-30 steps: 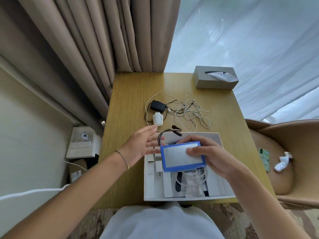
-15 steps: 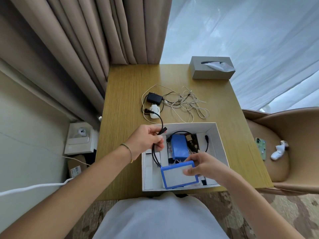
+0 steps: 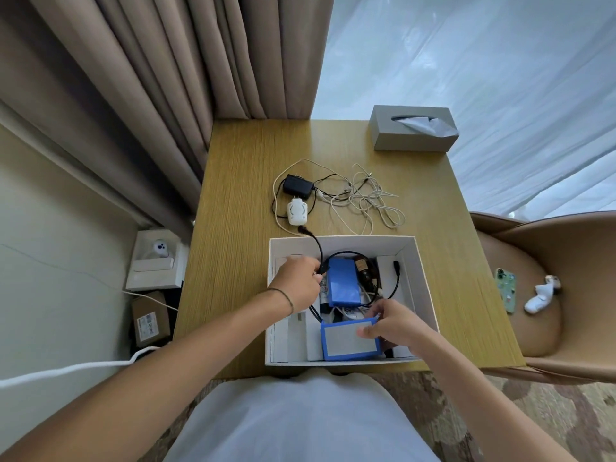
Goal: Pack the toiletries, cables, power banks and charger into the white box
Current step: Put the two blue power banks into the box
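Note:
The white box [image 3: 421, 271] sits at the near edge of the wooden table [image 3: 240, 208]. Inside it a blue power bank [image 3: 343, 283] lies beside small bottles and white packets. My right hand [image 3: 391, 323] holds a second blue power bank with a grey face [image 3: 346, 340] low in the box's near part. My left hand [image 3: 298, 281] pinches a black cable [image 3: 316, 248] that loops over the box's far wall and around the first power bank. Behind the box lie a black charger [image 3: 297, 186], a white plug [image 3: 296, 211] and tangled white cables [image 3: 366, 201].
A grey tissue box [image 3: 413, 133] stands at the table's far right corner. Beige curtains [image 3: 186, 78] hang at the left and back. A tan chair [image 3: 550, 295] on the right carries a phone [image 3: 506, 290] and a small white item. Boxes sit on the floor at left.
My right hand has lowered the grey-faced power bank from above the box into its near part. My left hand took hold of the black cable and moved into the box.

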`<state>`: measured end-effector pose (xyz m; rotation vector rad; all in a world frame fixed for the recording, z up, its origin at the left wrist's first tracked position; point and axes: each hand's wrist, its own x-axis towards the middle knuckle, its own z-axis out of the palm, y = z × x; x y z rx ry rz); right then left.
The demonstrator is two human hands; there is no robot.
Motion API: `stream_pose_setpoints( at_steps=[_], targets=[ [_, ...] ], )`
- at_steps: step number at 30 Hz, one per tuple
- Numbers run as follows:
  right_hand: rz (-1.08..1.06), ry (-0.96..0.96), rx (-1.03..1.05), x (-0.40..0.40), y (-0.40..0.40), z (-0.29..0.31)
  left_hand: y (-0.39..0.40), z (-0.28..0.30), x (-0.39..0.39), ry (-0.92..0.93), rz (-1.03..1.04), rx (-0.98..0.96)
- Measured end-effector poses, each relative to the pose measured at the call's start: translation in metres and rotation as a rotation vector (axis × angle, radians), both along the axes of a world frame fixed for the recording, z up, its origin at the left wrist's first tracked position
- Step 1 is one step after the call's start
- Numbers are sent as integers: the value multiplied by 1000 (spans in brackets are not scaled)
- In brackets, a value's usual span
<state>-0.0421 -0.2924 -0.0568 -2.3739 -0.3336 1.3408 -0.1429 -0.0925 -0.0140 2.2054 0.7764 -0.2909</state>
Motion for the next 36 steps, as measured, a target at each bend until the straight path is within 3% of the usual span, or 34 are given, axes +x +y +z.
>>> stream_pose_setpoints(
  at_steps=[7,16,24,30,36],
  targets=[
    [267,-308,-96,-7,7,1,-4,-17,8,53,-25,129],
    [299,-397,-85,-14,2,3,-12,-40,24,42,-181,390],
    [308,-457,-74,-30,-4,4,-10,-52,28,-66,-129,376],
    [368,-552,-111,-25,-2,11,-1,-64,30,21,-101,399],
    [309,-564,6,-6,8,16,-5,-57,33,126,-216,423]
  ],
)
